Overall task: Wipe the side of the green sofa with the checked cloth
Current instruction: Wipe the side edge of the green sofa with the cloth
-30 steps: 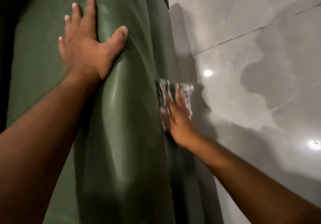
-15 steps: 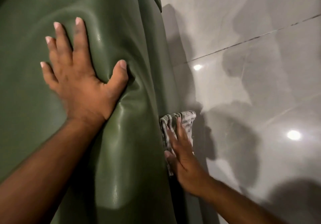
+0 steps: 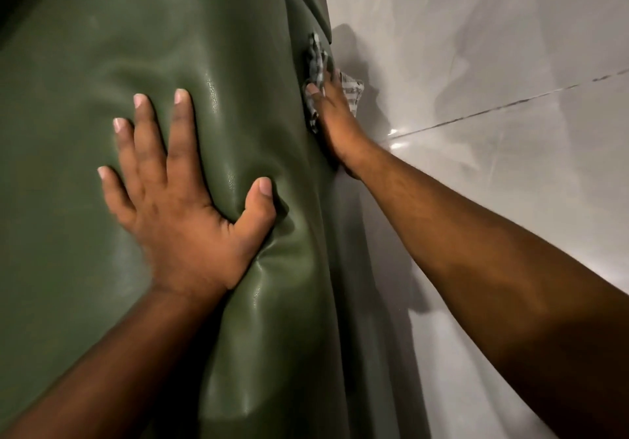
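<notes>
The green leather sofa fills the left and middle of the view. My left hand lies flat on its padded top with fingers spread, the thumb pressing a dent into the leather. My right hand presses the checked cloth flat against the sofa's side panel, near the upper part of that side. The cloth bunches above my fingertips, and a corner sticks out to the right of the hand. Much of the cloth is hidden under my palm.
Glossy grey floor tiles run along the right of the sofa, with a dark grout line and light reflections. Shadows of my arms fall on the tiles beside the sofa's side.
My right hand has slid the cloth along the sofa's side, away from me toward the far end. The left hand stays pressed on the top. The camera view has shifted.
</notes>
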The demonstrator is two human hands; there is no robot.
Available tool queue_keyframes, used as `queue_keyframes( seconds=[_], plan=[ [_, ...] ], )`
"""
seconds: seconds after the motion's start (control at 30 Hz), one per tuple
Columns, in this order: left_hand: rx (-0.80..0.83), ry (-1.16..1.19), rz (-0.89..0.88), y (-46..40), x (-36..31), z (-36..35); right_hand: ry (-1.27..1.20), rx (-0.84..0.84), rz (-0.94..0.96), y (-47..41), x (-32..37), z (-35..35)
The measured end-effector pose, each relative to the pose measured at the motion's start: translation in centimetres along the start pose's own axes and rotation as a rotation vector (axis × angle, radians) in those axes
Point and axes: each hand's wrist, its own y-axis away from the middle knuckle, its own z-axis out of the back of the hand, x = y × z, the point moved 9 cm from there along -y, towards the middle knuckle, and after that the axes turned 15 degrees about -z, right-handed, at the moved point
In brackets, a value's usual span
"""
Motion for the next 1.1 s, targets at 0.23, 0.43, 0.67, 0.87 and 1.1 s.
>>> queue_keyframes(
  seconds=[0.23, 0.43, 0.67, 0.87, 1.1],
  plan=[
    [0.041, -0.004, 0.027, 0.0, -0.7, -0.2, -0.088, 0.015, -0.290, 12.1, -13.0, 0.6],
    [0.062, -0.029, 0.040, 0.0, -0.8, -0.1, 0.082, -0.031, -0.006, 22.9, -14.8, -1.1],
    [0.064, -0.068, 0.040, 0.0, -0.7, -0.4, 0.336, -0.113, 0.201, 10.5, -3.1, -1.2],
    [0.077, -0.050, 0.031, -0.2, -0.8, -0.5, 0.083, -0.022, -0.032, -5.8, 2.9, 1.0],
    [0.071, -0.055, 0.045, -0.1, -0.9, -0.5, -0.134, -0.003, -0.242, 6.9, -9.1, 1.2]
  ],
)
